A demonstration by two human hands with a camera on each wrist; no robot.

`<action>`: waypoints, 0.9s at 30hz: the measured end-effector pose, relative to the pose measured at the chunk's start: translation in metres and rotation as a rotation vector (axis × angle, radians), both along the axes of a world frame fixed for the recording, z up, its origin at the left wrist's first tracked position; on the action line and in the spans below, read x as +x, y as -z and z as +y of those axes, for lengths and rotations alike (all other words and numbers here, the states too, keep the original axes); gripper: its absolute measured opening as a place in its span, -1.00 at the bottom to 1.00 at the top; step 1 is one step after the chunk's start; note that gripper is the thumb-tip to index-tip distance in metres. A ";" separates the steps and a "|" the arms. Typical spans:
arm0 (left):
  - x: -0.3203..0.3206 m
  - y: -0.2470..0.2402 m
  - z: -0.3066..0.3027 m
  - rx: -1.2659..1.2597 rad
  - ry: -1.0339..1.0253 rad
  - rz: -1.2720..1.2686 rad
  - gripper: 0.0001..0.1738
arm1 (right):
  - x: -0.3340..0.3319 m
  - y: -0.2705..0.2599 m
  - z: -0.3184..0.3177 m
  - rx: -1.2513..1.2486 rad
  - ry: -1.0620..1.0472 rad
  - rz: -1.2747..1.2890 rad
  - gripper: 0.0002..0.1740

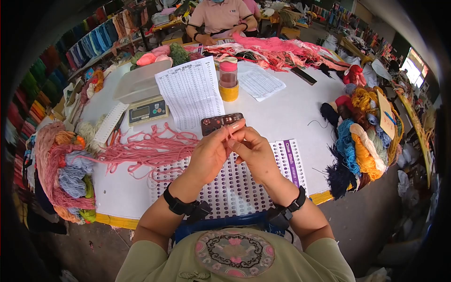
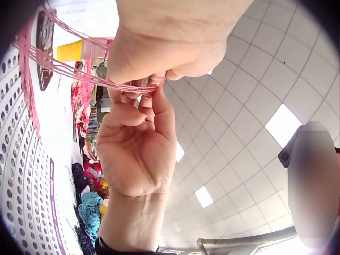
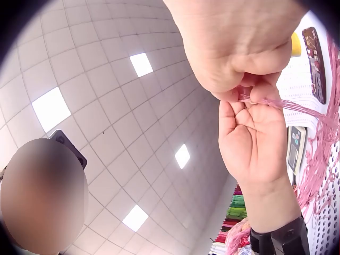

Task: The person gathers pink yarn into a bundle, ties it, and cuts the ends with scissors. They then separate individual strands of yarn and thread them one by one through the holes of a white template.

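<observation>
Both hands meet above the table in the head view, fingertips close together. My left hand [image 1: 209, 155] pinches several thin pink threads [image 2: 95, 81] between thumb and fingers. Opposite it, my right hand [image 1: 259, 155] pinches the same strands near their end, as the right wrist view shows. The ends are mostly hidden by the fingers. Below the hands lies a white card with rows of purple-ringed holes [image 1: 235, 188]. A loose bundle of pink thread [image 1: 150, 148] spreads over the table to the left. Just beyond the fingertips is a dark flower-patterned phone case [image 1: 211, 126].
A digital scale [image 1: 148, 112] and a printed sheet [image 1: 188, 89] stand behind the left hand. A pink-lidded bottle [image 1: 229, 75] rises behind the phone case. Coloured yarn piles [image 1: 361, 141] line the right edge, more yarn [image 1: 70, 174] the left. A person [image 1: 221, 19] sits across the table.
</observation>
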State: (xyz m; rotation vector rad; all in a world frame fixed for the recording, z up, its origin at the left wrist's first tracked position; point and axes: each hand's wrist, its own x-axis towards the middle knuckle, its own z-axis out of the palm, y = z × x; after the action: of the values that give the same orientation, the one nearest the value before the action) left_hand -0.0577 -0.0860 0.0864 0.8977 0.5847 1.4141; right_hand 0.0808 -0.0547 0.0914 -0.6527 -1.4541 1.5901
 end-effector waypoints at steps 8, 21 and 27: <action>0.000 -0.009 -0.001 -0.025 -0.003 -0.022 -0.45 | 0.003 -0.002 -0.005 -0.169 0.026 0.129 -0.93; -0.179 0.013 -0.014 -0.319 -0.085 -0.305 -0.71 | 0.169 -0.002 0.035 -0.106 0.494 0.342 -0.85; -0.397 0.040 -0.080 -0.396 -0.742 -0.298 -0.73 | 0.344 0.002 0.048 -0.151 0.835 0.321 -0.84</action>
State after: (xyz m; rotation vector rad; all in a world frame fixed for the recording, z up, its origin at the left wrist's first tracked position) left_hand -0.4551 -0.1658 0.0460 0.1280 0.9805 1.9484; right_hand 0.4250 -0.0064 0.0892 -0.8919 -0.6761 1.0685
